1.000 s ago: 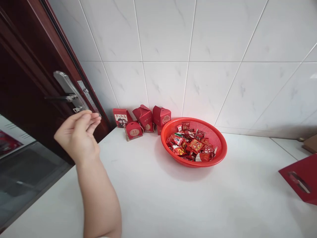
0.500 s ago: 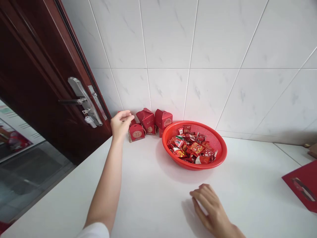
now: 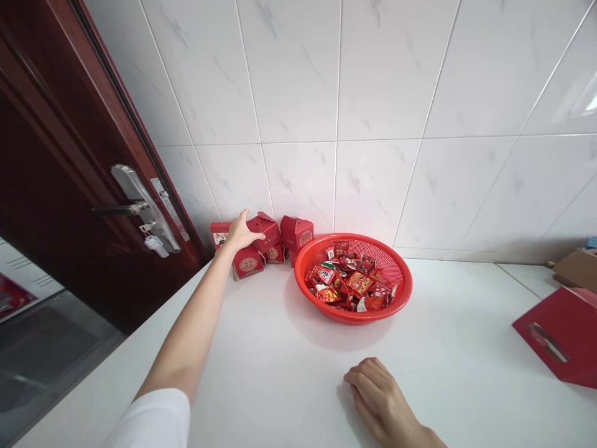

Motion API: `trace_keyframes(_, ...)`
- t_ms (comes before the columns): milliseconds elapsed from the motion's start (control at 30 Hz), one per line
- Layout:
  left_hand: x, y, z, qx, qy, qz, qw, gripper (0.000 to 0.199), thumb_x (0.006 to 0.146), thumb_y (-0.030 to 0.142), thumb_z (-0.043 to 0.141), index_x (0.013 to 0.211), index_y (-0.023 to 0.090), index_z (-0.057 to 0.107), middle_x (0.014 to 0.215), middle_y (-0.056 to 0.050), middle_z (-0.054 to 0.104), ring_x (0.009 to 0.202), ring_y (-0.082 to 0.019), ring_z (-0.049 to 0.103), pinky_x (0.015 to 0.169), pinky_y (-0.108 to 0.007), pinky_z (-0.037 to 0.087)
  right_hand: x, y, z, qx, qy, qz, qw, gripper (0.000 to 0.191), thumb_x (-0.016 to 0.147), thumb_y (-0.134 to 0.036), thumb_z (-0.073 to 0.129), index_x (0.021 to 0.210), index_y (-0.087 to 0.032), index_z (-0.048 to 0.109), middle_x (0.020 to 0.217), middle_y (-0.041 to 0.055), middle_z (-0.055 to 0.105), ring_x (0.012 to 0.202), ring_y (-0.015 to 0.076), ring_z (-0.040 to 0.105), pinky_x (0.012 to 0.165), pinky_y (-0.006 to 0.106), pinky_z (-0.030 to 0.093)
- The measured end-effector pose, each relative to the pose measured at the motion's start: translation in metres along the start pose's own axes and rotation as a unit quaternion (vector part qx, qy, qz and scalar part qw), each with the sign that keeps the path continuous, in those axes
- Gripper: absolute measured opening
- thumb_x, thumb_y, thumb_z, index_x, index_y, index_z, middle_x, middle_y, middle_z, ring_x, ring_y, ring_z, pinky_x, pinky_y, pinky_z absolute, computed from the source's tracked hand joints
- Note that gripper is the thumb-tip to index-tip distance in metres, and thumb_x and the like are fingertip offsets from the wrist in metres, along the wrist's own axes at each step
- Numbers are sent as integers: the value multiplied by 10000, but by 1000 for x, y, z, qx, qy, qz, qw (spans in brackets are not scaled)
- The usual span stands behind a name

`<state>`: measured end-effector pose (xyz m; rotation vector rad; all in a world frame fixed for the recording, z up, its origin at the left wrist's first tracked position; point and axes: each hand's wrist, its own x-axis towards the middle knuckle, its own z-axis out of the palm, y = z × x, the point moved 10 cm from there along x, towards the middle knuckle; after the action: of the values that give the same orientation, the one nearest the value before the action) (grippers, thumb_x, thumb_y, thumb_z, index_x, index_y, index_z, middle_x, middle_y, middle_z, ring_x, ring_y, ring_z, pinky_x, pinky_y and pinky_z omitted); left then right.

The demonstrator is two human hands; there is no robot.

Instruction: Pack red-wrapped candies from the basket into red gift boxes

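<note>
Several small red boxes stand in a cluster against the tiled wall. My left hand point(image 3: 242, 233) is at this cluster, thumb and fingers spread, beside an upper red box point(image 3: 267, 231); whether it touches the box is hard to tell. Below the hand is a box with a gold round emblem point(image 3: 247, 264). Another red box point(image 3: 297, 233) stands to the right, next to a red plastic basket point(image 3: 354, 318) holding many red-wrapped candies point(image 3: 359, 284). My right hand point(image 3: 379, 393) rests on the white table in front of the basket, fingers curled, with nothing visible in it.
A dark red door point(image 3: 60, 155) with a metal handle point(image 3: 121, 210) is at the left. On the right side of the white table point(image 3: 261, 373) lies a larger red box point(image 3: 559, 336), with a brown cardboard piece point(image 3: 576, 269) behind it.
My left hand has moved right over the small boxes, and its fingers have spread. The upper red box appears shifted left onto the front one. The camera view has turned slightly right.
</note>
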<state>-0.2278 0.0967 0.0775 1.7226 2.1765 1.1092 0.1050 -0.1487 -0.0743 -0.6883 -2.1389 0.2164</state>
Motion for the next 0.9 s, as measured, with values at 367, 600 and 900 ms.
trace_keyframes(367,-163,64,-30,-87,-253,291,919,890,654,422,877,1485,343,568,1444,-91,621,1338,-372,584,1088,-425,522,15,18,-35,27,91,81,992,383,1000,-139,508,1368,-237,537,1148,131,717,872,209,732,808,338,632)
trace_keyframes(600,-253,115,49,61,-412,295,860,921,641,358,898,1473,324,506,1381,-80,531,1117,-298,661,848,-363,587,99,11,-79,75,35,65,994,230,1021,-316,608,1228,-224,645,1313,144,665,1138,250,692,927,380,602)
trace_keyframes(900,-249,111,94,97,-412,277,863,594,654,424,899,1052,231,502,1216,-58,494,831,-223,610,647,-333,494,101,22,-46,-21,-245,135,960,170,924,-168,689,767,-185,627,952,62,703,851,205,650,717,322,520)
